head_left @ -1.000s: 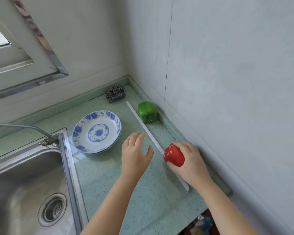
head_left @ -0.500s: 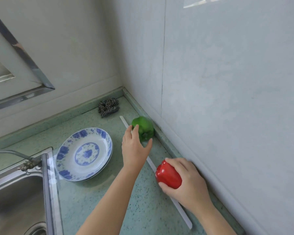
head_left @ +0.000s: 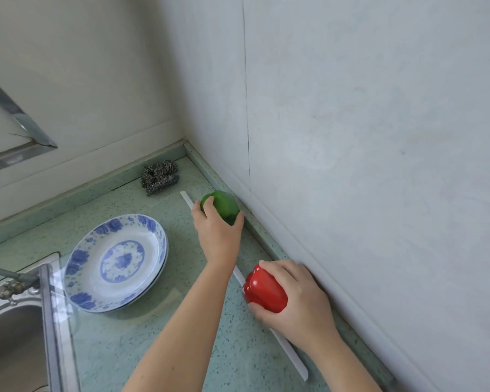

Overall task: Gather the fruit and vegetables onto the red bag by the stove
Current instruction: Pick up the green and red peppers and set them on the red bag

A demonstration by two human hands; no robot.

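Observation:
A green bell pepper (head_left: 224, 206) sits on the green countertop (head_left: 187, 321) near the corner, close to the right wall. My left hand (head_left: 217, 232) is on it, fingers and thumb curled round its near side. My right hand (head_left: 294, 299) grips a red bell pepper (head_left: 263, 290) just above the counter beside the right wall. The red bag and the stove are out of view.
A long white strip (head_left: 283, 342) lies on the counter under both arms. A stack of blue-and-white plates (head_left: 116, 260) sits left of my left arm. A steel wool scrubber (head_left: 160, 175) lies in the corner. The sink (head_left: 14, 335) and tap (head_left: 9, 281) are at the left.
My left hand reached forward across the counter to the green pepper and closed round it. My right hand kept hold of the red pepper. The view swung right, away from the sink.

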